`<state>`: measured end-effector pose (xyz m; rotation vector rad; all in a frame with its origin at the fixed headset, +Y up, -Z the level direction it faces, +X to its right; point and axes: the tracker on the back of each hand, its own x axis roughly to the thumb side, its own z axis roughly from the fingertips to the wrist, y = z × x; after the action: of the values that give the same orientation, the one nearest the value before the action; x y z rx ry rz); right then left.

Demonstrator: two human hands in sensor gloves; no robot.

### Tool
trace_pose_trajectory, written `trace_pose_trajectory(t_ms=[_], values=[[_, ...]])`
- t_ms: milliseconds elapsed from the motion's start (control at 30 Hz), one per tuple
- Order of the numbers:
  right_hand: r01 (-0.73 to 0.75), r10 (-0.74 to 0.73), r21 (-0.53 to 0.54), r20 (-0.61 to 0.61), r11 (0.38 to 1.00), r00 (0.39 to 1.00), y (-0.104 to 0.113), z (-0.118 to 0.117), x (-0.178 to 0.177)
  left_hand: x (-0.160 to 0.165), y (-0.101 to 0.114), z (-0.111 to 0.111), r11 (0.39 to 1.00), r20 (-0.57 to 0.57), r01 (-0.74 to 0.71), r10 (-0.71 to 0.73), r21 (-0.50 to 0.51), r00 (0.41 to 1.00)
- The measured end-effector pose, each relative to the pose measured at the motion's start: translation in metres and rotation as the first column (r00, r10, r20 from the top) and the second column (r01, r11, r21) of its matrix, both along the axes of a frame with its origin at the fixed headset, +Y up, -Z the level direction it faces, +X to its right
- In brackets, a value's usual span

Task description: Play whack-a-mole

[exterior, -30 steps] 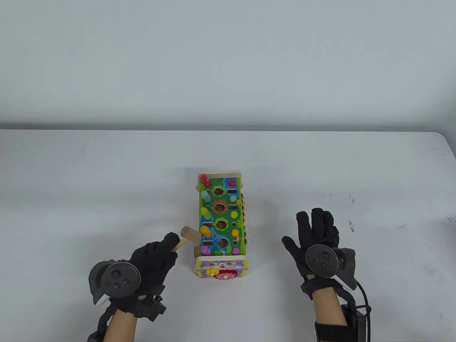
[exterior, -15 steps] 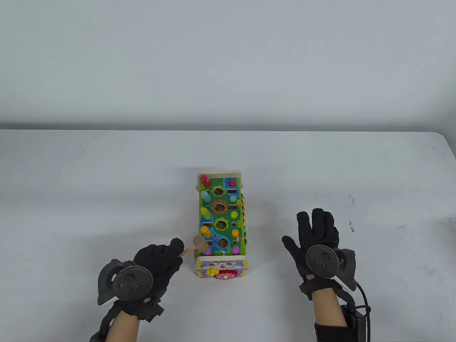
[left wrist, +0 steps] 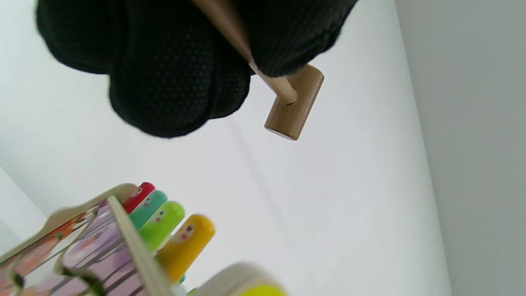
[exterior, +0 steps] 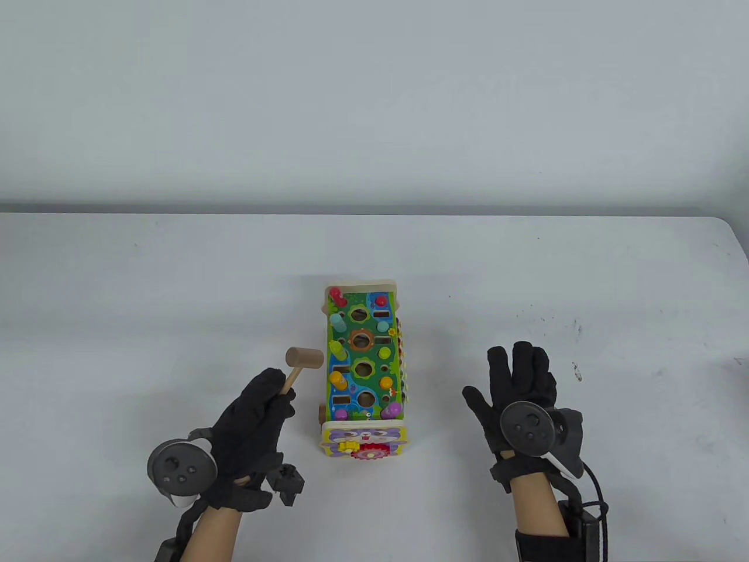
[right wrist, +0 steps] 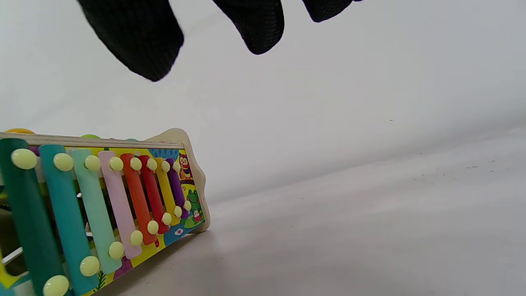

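Gripping the hammer [exterior: 299,365] by its thin handle, the left hand [exterior: 248,424] is curling its fingers [left wrist: 172,82] around the stick, with the handle passing between the glove's folds and coming out past the fingertips. The wooden head is sitting beyond the fingers, up and to the right of them in the table view, clear of the glove and hovering just left of the toy [exterior: 363,369], near its left row of pegs but not touching any of them. In the left wrist view the head [left wrist: 294,105] is hanging off the handle's end just beside the curled fingers, and below it the red, teal, green and yellow pegs [left wrist: 164,226] are standing up from the toy's top in a row.

Lying well apart from the toy on its right side, the right hand [exterior: 518,392] is resting palm down with its fingers [right wrist: 135,37] stretched forward and close together, the thumb splayed out toward the toy; it is holding nothing. In the right wrist view the fingertips are hanging above the table [right wrist: 349,230], and the xylophone bars [right wrist: 102,205] on the toy's side are facing the camera.

On the toy's top the purple peg at the near left is sitting low, while the purple one at the near right [exterior: 395,408] is standing up.
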<state>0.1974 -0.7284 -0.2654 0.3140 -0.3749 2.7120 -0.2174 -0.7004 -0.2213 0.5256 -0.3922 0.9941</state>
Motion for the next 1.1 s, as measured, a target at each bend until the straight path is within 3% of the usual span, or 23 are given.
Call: trace_pose_trajectory(t_ms=[100, 133, 233, 300, 367, 500, 600, 700, 800, 867, 933, 1000, 1100], values=[[-0.009, 0.009, -0.008, -0.001, 1.0, 1.0, -0.001, 0.0, -0.001, 0.011, -0.004, -0.009, 0.972, 0.037, 0.228, -0.226, -0.06, 0.973], [-0.011, 0.011, -0.012, -0.002, 1.0, 1.0, -0.001, 0.0, -0.001, 0.015, -0.006, -0.011, 0.925, 0.057, 0.364, -0.36, -0.113, 0.931], [-0.012, 0.012, -0.016, -0.001, 1.0, 1.0, -0.001, 0.0, -0.002, 0.018, -0.004, -0.011, 0.855, 0.002, 0.501, -0.505, -0.133, 0.863], [-0.01, 0.01, -0.015, -0.001, 1.0, 1.0, 0.0, 0.0, -0.002, 0.015, -0.002, -0.008, 0.904, -0.045, 0.42, -0.424, -0.078, 0.905], [-0.006, 0.006, -0.013, 0.0, 1.0, 1.0, 0.0, 0.0, -0.002, 0.008, 0.003, -0.006, 0.972, -0.05, 0.233, -0.233, -0.011, 0.971], [-0.001, 0.001, -0.012, -0.001, 1.0, 1.0, 0.0, 0.0, -0.002, -0.002, 0.013, -0.005, 0.998, -0.051, -0.026, 0.029, 0.057, 0.998], [0.004, -0.004, -0.009, -0.002, 1.0, 1.0, 0.0, 0.0, -0.002, -0.004, 0.017, -0.013, 0.992, -0.032, -0.116, 0.118, 0.048, 0.993], [0.007, -0.007, -0.006, -0.002, 1.0, 1.0, 0.0, -0.001, -0.002, 0.002, 0.017, -0.026, 0.999, -0.004, -0.05, 0.05, 0.003, 0.999], [0.004, -0.004, -0.01, 0.0, 1.0, 1.0, -0.001, 0.0, -0.002, 0.012, 0.012, -0.038, 0.986, -0.015, 0.159, -0.159, -0.042, 0.987], [0.001, -0.001, -0.018, 0.001, 1.0, 1.0, -0.001, -0.001, -0.002, 0.02, 0.008, -0.045, 0.935, -0.001, 0.341, -0.343, -0.092, 0.939], [0.0, 0.0, -0.03, 0.001, 1.0, 1.0, -0.002, -0.001, -0.002, 0.026, 0.003, -0.049, 0.826, 0.043, 0.537, -0.538, -0.17, 0.842], [-0.001, 0.001, -0.033, 0.001, 0.999, 1.0, -0.002, -0.001, -0.002, 0.025, 0.003, -0.049, 0.832, -0.024, 0.537, -0.545, -0.138, 0.838], [0.007, -0.007, -0.027, 0.001, 1.0, 1.0, -0.001, -0.001, -0.002, 0.017, 0.009, -0.046, 0.943, -0.061, 0.325, -0.329, -0.067, 0.942]])
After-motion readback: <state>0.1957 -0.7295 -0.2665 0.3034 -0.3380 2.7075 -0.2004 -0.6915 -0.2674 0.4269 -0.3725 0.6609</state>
